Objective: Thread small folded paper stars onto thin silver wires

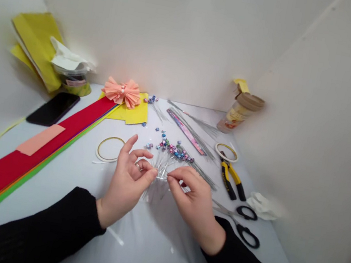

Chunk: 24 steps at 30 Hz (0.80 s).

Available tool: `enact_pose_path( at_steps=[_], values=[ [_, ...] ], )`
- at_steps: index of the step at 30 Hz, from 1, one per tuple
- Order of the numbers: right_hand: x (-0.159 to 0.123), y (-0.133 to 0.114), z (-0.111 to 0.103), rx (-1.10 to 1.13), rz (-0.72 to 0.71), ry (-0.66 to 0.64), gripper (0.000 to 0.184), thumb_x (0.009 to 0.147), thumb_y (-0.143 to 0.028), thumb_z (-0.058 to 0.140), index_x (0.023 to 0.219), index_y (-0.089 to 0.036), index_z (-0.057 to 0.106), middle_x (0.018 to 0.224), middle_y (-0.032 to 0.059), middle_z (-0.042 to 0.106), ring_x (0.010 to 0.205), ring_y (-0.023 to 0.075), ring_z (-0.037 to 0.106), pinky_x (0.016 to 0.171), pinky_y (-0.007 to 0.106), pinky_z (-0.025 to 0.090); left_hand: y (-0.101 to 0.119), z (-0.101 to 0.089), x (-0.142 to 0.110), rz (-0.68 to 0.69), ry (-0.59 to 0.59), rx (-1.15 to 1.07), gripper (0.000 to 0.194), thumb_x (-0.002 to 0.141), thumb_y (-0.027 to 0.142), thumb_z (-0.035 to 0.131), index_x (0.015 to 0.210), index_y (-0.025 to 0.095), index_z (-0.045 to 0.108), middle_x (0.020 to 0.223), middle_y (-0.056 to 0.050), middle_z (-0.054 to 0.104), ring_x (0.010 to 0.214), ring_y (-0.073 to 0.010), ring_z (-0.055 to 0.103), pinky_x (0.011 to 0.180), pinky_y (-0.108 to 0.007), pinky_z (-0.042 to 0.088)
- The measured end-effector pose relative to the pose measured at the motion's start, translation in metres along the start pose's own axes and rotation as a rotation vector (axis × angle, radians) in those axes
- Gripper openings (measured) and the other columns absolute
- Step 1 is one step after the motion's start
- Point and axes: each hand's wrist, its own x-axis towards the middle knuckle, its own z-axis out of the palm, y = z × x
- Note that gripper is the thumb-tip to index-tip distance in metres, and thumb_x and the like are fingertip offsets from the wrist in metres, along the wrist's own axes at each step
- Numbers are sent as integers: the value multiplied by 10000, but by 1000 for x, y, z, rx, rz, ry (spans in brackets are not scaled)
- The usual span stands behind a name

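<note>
Pinching a sheaf of thin wire stems point(162, 170) from either side, the left hand point(127, 182) and right hand point(192, 198) almost meet, each thumb and finger clamped on the wires. The stems fan away from the person, tipped with small blue, pink and silver beads point(169, 147), while their lower ends splay toward the person. Loose wires point(200, 174) lie just beyond the right hand. A ring of tape point(109, 148) sits left of the left hand. Yellow-handled pliers point(230, 179) and black-handled scissors point(241, 220) lie toward the tabletop's right edge, and stacked coloured paper point(19, 167) runs along its left side.
</note>
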Motion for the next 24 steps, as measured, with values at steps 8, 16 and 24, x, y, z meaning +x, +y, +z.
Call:
enact_pose_path(
  at_steps=[8, 16, 24],
  values=[
    [-2, 5, -8, -109, 48, -71, 134, 823, -124, 553, 726, -202, 602, 655, -5, 578, 621, 139, 550, 602, 261, 415, -7, -6, 1, -117, -58, -36, 778, 766, 178, 704, 1399, 309, 272, 987, -4, 625, 826, -107, 603, 773, -244, 484],
    [-2, 14, -21, -27, 75, -153, 144, 800, -106, 588, 701, -198, 638, 657, -8, 580, 590, 120, 527, 562, 236, 413, -4, -9, 11, -355, -69, -185, 741, 727, 169, 734, 1365, 205, 359, 821, 6, 691, 836, -121, 607, 835, -257, 436],
    [-1, 11, -21, -18, 118, -119, 153, 769, -101, 593, 643, -172, 643, 590, -17, 540, 528, 95, 481, 515, 212, 383, -4, -5, 9, -413, -135, -257, 732, 728, 153, 742, 1346, 238, 359, 856, 30, 642, 779, -114, 635, 819, -270, 459]
  ],
)
